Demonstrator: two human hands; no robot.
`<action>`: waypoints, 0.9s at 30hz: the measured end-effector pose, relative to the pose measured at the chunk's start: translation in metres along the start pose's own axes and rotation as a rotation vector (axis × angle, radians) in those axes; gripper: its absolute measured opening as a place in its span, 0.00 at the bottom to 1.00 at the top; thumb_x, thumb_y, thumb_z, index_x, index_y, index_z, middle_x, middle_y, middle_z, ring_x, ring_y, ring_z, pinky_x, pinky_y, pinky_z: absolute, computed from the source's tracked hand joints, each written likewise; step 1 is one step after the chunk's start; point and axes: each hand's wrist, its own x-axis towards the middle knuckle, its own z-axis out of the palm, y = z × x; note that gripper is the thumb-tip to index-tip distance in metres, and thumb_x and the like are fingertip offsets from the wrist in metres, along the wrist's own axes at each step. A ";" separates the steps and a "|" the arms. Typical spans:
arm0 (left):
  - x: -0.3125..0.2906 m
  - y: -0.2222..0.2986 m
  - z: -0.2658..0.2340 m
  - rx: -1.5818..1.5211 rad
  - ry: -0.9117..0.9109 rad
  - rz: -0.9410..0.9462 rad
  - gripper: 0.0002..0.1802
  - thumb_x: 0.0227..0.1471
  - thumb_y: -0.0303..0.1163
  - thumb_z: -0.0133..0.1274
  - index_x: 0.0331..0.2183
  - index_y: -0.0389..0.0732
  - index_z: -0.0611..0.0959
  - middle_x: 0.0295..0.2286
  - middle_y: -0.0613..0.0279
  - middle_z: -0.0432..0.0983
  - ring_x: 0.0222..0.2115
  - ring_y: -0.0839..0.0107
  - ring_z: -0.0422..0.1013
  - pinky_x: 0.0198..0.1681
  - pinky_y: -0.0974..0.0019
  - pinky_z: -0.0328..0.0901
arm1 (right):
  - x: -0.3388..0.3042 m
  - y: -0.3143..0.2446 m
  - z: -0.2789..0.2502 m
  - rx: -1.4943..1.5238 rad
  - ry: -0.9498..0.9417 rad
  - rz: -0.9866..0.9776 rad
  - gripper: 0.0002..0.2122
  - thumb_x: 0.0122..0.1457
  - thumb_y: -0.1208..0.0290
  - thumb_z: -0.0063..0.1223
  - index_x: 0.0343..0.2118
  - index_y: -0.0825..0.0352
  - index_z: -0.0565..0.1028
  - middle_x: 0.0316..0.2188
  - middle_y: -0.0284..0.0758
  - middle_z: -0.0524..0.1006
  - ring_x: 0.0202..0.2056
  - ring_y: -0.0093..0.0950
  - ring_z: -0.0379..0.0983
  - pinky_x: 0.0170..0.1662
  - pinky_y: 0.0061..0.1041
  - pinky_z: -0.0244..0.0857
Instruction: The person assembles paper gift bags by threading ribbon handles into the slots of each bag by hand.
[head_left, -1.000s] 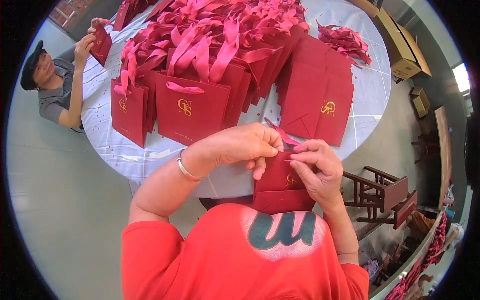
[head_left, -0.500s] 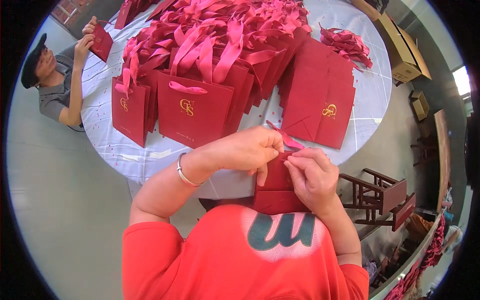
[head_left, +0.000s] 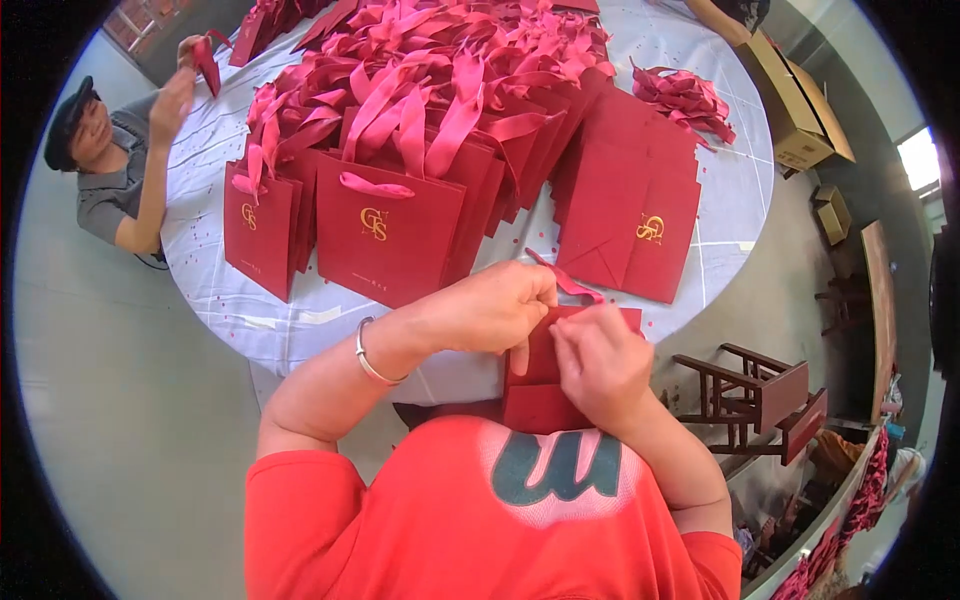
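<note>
A red paper gift bag (head_left: 538,368) lies flat at the near edge of the table, its folded base towards me. My left hand (head_left: 497,305), with a silver bangle at the wrist, is closed in a pinch at the bag's far edge. Close beside it, my right hand (head_left: 603,362) is slightly blurred, its fingers bent together over the bag's face. What its fingertips hold is hidden. A pink ribbon (head_left: 568,284) extends beyond the bag's far edge, just past my fingers. To the right of the ribbon lies a fanned stack of flat red bags (head_left: 625,210) without handles.
Standing red bags (head_left: 385,235) with ribbon handles crowd the round white-covered table (head_left: 730,215). Loose ribbons (head_left: 685,98) lie in a heap at far right. At the left, another person (head_left: 120,160) handles a red bag. Wooden stools (head_left: 775,395) and a cardboard box (head_left: 795,100) are off to the right.
My right hand has shifted left, nearer my left hand, uncovering the bag's right corner. My left hand has barely moved. The person at left has turned their bag edge-on.
</note>
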 end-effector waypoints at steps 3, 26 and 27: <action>0.002 -0.004 0.001 0.029 -0.005 0.028 0.07 0.61 0.24 0.39 0.36 0.34 0.72 0.20 0.62 0.74 0.18 0.71 0.77 0.18 0.70 0.64 | 0.000 0.003 0.002 0.047 -0.024 -0.019 0.07 0.47 0.79 0.63 0.25 0.65 0.74 0.25 0.34 0.73 0.21 0.30 0.72 0.22 0.28 0.67; -0.016 0.011 0.008 0.056 0.107 0.165 0.05 0.51 0.18 0.52 0.32 0.33 0.72 0.21 0.60 0.76 0.17 0.75 0.75 0.19 0.71 0.66 | 0.074 0.038 -0.042 0.918 -0.688 0.741 0.07 0.60 0.72 0.54 0.35 0.71 0.75 0.22 0.26 0.74 0.26 0.13 0.69 0.27 0.19 0.65; -0.016 0.011 0.009 0.066 0.121 0.198 0.07 0.50 0.18 0.53 0.31 0.33 0.72 0.21 0.59 0.76 0.18 0.74 0.75 0.19 0.71 0.66 | 0.088 0.036 -0.045 0.838 -0.912 0.736 0.06 0.61 0.73 0.53 0.37 0.70 0.74 0.21 0.25 0.73 0.23 0.13 0.67 0.25 0.17 0.61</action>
